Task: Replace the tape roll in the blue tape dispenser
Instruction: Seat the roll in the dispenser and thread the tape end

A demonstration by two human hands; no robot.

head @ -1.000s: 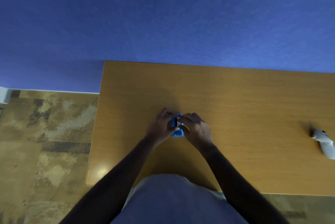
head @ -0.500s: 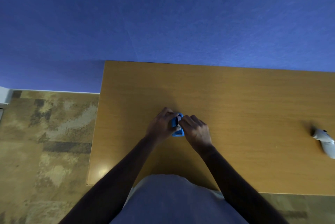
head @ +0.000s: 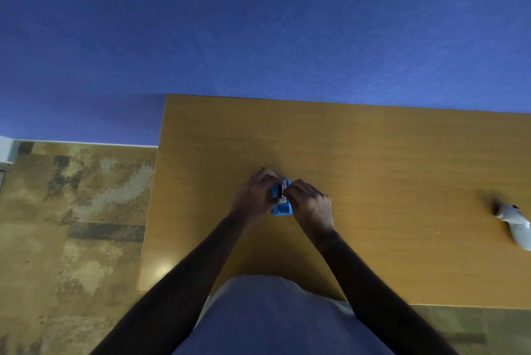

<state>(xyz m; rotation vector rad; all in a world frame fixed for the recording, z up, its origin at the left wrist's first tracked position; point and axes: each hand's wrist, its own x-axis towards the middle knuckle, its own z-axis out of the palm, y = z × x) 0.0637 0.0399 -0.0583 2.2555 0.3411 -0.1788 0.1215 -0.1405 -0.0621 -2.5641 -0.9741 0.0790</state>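
A small blue tape dispenser (head: pixel 282 209) stands on the wooden table (head: pixel 373 159), near the middle. My left hand (head: pixel 255 195) grips its left side. My right hand (head: pixel 309 203) is closed at its top right, fingertips pinching a small pale piece (head: pixel 284 190) in the dispenser's top opening. That piece looks like the tape roll or its end, but it is too small to tell. Most of the dispenser's body is hidden between the two hands.
A white handheld controller (head: pixel 514 224) lies at the table's right edge. The table's left edge (head: pixel 149 225) drops to patterned carpet. A blue wall stands behind the table. My torso is against the near edge.
My right hand has shifted slightly toward the dispenser's top, and its fingertips now pinch the pale piece there. The left hand keeps its grip.
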